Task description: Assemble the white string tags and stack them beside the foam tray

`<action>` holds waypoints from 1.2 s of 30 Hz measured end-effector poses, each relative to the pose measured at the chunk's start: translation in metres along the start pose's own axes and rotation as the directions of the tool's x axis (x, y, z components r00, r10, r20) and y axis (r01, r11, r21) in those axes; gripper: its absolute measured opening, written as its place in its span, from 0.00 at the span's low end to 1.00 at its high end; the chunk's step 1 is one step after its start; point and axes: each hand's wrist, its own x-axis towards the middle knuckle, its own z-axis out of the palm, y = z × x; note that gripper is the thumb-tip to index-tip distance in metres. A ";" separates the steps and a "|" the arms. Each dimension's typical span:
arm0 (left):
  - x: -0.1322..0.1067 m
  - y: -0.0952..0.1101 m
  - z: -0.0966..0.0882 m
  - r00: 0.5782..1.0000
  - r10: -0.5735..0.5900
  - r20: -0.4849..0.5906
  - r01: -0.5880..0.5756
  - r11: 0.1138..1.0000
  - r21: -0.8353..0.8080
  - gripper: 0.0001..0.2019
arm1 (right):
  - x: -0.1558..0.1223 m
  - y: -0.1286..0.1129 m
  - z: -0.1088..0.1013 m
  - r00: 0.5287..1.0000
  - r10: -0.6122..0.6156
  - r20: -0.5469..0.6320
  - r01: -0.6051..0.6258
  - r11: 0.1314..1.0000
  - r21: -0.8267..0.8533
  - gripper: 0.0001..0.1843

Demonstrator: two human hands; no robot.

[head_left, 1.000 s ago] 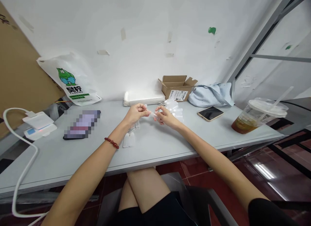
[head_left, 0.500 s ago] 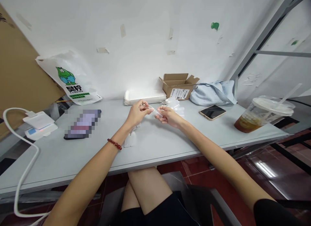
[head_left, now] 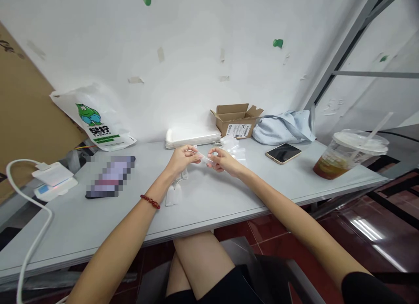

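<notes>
Grey table (head_left: 216,203), open carton (head_left: 237,129) behind, drink cup (head_left: 334,163) at right, hands (head_left: 181,160) (head_left: 225,161) pinching a partly hidden translucent piece (head_left: 204,158), perhaps plastic

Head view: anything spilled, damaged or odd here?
The phone on the left looks odd: blocky pixels cover its screen and edges, more like image masking than damage. Tape scraps cling to the wall. No spill shows by the drink cup. The held clear piece is too small to judge.

In front of the open cardboard box (head_left: 241,121), my left hand (head_left: 181,160) and right hand (head_left: 225,162) partly cover a translucent plastic piece (head_left: 203,158) too small to identify. I can't read the box's label (head_left: 238,130); left of the box, a smartphone (head_left: 111,177) is pixelated and my view cuts off a white cable (head_left: 49,214).
</notes>
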 end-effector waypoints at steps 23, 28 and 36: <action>0.002 -0.003 0.002 0.993 0.069 0.097 -0.074 0.996 0.055 0.17 | 0.002 0.002 0.008 0.992 0.055 -0.113 -0.055 0.998 0.003 0.08; 0.000 -0.002 0.004 0.990 0.115 0.087 -0.125 0.986 0.110 0.16 | 0.003 0.003 0.009 0.984 0.098 -0.149 -0.103 0.994 -0.022 0.06; 0.000 0.000 0.008 0.985 0.160 0.057 -0.165 0.982 0.094 0.15 | 0.005 0.003 0.007 0.985 0.081 -0.152 -0.084 0.996 -0.013 0.07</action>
